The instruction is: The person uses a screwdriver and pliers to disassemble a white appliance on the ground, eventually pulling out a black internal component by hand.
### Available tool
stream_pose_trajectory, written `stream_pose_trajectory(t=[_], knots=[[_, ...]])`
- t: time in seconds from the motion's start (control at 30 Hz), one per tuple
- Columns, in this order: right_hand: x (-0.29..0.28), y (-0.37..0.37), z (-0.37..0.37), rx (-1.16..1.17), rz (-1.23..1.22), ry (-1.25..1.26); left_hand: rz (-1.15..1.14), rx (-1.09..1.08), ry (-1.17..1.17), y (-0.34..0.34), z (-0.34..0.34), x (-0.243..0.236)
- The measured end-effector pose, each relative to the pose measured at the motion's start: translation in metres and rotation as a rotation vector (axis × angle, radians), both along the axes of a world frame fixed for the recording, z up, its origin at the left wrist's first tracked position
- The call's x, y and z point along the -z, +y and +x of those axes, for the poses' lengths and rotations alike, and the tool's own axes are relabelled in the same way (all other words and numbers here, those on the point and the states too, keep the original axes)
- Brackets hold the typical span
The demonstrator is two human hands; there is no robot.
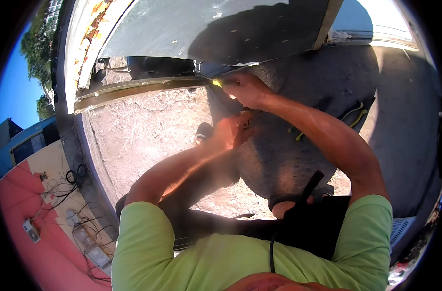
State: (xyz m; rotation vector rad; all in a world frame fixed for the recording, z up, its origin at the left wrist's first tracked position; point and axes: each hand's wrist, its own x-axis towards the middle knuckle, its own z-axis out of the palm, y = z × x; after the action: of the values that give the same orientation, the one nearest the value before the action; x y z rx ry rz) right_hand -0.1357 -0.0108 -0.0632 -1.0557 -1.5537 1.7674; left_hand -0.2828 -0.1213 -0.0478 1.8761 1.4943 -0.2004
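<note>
My right hand [245,91] is closed round a thin-shafted tool with a yellow-and-black handle [218,82], whose shaft points left at the bottom of a grey panel [148,26], by the right end of a metal rail [133,87]. Lower down, my left hand [233,128] is curled round something small and dark that I cannot make out, over the rough concrete. Right of my hands, several hand tools with yellow-and-black handles [352,116], pliers-like, lie on the shaded ground, partly behind my right forearm.
A rusty white frame [87,43] borders the panel on the left, a light blue panel [383,22] stands top right. At lower left are a pink wall [24,208] with cables and grey boxes. A white slatted object [399,230] sits at lower right. My sandalled foot [282,208] is below.
</note>
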Motion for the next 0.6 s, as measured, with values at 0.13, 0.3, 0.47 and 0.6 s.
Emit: stream_pose_trajectory(t=[0.13, 0.3, 0.47, 0.6], knots=[[-0.002, 0.009, -0.006, -0.046, 0.096, -0.087, 0.096, 0.683, 0.157, 0.033, -0.07, -0.063], [-0.006, 0.027, 0.003, -0.13, 0.151, -0.226, 0.016, 0.202, 0.307, 0.066, -0.002, -0.219], [-0.003, 0.022, 0.003, -0.077, 0.026, -0.13, 0.295, 0.288, 0.498, 0.082, 0.014, -0.287], [0.003, 0.023, 0.008, -0.057, 0.032, -0.152, 0.295, 0.369, 0.683, 0.114, 0.022, -0.282]])
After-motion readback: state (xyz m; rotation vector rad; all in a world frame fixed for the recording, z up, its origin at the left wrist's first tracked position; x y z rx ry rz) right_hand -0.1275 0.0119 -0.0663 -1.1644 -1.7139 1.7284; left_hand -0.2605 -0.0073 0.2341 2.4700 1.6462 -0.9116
